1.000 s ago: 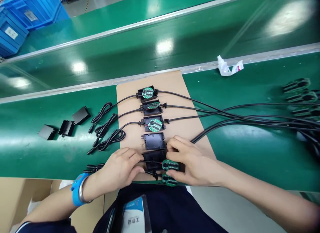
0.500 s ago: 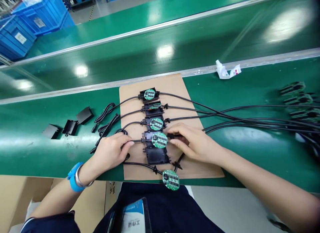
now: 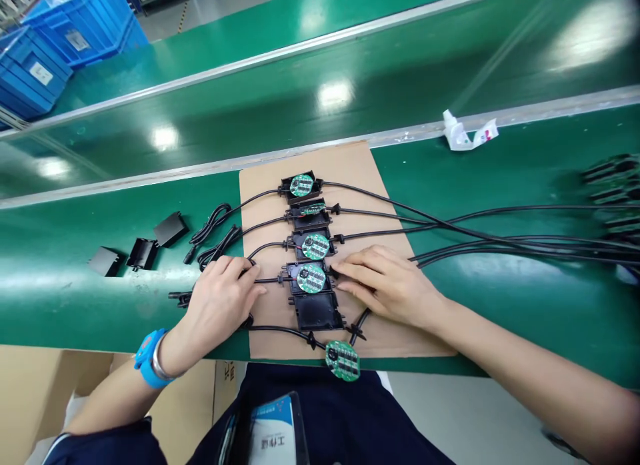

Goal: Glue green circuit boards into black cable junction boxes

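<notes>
My left hand [image 3: 223, 297] pinches a thin black cable [image 3: 267, 280] left of the fourth black plastic case [image 3: 293, 268]. A round green circuit board [image 3: 311, 278] on that cable lies over the case. On the board's other side, my right hand [image 3: 385, 282] has its fingers closed on the thicker black cable, whose end is mostly hidden by them. Nearest me, an open case [image 3: 318, 312] has no board in it. Another round board [image 3: 343, 360], wired to cables on both sides, hangs at the table's front edge.
Farther up the cardboard sheet [image 3: 350, 162] lie more cases with boards, including a top board [image 3: 302, 185]. Loose black boxes [image 3: 171, 229] and coiled cables [image 3: 219, 248] sit at left. Long cables [image 3: 480, 235] run right to blurred boards [image 3: 617, 185]. A crumpled white tube [image 3: 457, 133] lies behind.
The fourth board has shifted left, farther over its case, and my right fingers have moved slightly left with it. My left hand has moved slightly along the thin cable.
</notes>
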`<state>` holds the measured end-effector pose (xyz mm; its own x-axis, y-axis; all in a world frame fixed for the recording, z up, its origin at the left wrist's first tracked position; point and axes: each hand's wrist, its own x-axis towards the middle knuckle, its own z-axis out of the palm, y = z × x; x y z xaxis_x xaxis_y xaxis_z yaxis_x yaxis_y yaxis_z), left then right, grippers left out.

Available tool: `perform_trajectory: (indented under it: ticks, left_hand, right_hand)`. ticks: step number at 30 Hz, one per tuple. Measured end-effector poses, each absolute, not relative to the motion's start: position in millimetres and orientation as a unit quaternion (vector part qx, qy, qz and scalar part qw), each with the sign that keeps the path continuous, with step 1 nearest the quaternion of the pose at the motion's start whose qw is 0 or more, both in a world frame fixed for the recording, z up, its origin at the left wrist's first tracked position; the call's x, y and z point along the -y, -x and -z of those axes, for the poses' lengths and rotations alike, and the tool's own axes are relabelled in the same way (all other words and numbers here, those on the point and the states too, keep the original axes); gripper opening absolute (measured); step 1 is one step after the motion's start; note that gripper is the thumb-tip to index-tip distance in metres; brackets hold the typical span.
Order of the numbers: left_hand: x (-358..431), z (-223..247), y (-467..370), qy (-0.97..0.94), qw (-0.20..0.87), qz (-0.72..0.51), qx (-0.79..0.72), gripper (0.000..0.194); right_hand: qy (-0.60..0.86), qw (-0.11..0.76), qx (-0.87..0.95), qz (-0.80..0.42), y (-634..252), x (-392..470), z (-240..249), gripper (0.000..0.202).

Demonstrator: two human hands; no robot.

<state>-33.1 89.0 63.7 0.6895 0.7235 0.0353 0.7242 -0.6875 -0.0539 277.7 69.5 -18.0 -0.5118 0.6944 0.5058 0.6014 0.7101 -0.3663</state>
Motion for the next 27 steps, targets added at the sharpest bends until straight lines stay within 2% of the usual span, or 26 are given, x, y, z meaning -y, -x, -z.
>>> perform_trajectory:
  ticks: [3, 6, 8, 13, 15, 20, 24, 27]
  left_hand:
    - [-67.7, -60.1, 40.9, 0.928, -0.031, 0.079, 0.363, 0.025]
    - [-48.5, -47.8, 42.5, 0.945, -0.095, 0.072, 0.304, 0.026]
    - [-42.3, -38.7, 43.3, 0.948, -0.086, 0.094, 0.292, 0.018]
    - [-44.8, -39.2, 54.8, 0.934, -0.038, 0.179, 0.305, 0.024]
    - [-46.5, -43.2, 60.0, 0.933, -0.001, 0.152, 0.325, 0.023]
    - [-45.6, -35.5, 61.6, 0.93, 0.041, 0.069, 0.359, 0.019]
    - [-47.0, -25.3, 58.7, 0.919, 0.053, 0.094, 0.38, 0.026]
    - [-47.8, -31.0, 62.6, 0.921, 0.013, 0.114, 0.373, 0.03]
  right_hand:
    - [0.325, 0.309, 0.885, -0.126, -285.4, -57.6, 4.2, 0.017]
    - [0.29, 0.255, 0.902, -0.193, -292.3, -45.0, -0.8, 0.014]
    - [0.29, 0.242, 0.906, -0.192, -295.6, -39.4, 2.1, 0.016]
    - [0.306, 0.308, 0.883, -0.18, -294.8, -38.0, 12.0, 0.01]
    - [0.316, 0.312, 0.883, -0.151, -289.6, -39.8, 14.6, 0.01]
    - [0.348, 0.26, 0.896, -0.096, -279.2, -41.1, 22.3, 0.022]
    - [0.362, 0.272, 0.888, -0.077, -281.4, -40.0, 25.4, 0.022]
    - [0.362, 0.279, 0.883, -0.104, -284.9, -41.2, 22.4, 0.017]
